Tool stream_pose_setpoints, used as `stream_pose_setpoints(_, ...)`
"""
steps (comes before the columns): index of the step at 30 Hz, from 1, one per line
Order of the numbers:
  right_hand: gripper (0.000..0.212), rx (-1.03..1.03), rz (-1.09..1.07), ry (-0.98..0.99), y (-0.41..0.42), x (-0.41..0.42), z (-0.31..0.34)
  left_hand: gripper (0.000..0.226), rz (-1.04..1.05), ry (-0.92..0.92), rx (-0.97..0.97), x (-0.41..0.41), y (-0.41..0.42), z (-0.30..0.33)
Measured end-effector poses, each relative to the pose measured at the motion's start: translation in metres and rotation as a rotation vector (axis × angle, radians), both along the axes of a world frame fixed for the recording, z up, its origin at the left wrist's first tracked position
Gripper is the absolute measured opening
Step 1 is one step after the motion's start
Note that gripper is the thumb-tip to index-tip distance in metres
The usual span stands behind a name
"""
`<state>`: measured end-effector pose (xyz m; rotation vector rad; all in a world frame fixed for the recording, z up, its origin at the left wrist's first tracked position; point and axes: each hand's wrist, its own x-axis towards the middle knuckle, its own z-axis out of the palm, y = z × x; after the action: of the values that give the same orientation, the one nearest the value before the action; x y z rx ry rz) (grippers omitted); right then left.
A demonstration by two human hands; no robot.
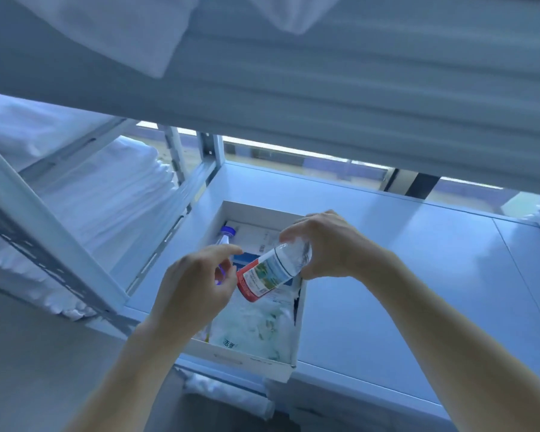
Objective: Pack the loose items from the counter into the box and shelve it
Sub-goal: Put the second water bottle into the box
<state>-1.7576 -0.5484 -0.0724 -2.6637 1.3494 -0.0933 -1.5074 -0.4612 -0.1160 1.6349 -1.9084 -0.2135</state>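
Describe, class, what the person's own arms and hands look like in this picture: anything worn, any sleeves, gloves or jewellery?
Both forearms are bare right up to the bottom edge of the picture, so no sleeves show. The left hand and the right hand wear no gloves. No ring, watch or bracelet can be seen on either wrist or on the fingers that show. No markings are visible.

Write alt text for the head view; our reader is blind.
The right hand holds a tilted water bottle above an open white box on a counter, with the left hand beside the bottle's lower end.
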Motion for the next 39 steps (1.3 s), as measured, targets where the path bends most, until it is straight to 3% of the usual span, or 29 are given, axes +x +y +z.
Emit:
stream_pose_setpoints(11, 0.065, 0.244, -0.036, 0.014, -0.032, 0.031, 0.009, 0.039, -0.129, 0.040, 0.143, 0.029, 0.008, -0.022)
stream_pose_setpoints(18, 0.067, 0.219, -0.071, -0.204, -0.041, 0.010, 0.025, 0.065, -0.155, 0.040, 0.091, 0.013, 0.008, -0.017)
stream_pose_setpoints(25, 0.069, 0.209, 0.019, -0.146, -0.031, 0.016, 0.017, 0.061, -0.050, -0.082, 0.042, -0.009, 0.022, -0.008)
stream_pose_setpoints(32, 0.065, -0.015, 0.251, 0.000, -0.022, 0.040, -0.020, 0.066, 0.141, -0.112, 0.121, -0.023, 0.049, -0.018)
stream_pose_setpoints(39, 0.066, -0.093, 0.361, -0.016, -0.024, 0.058, -0.050, 0.070, 0.314, -0.189, 0.188, -0.038, 0.061, -0.020)
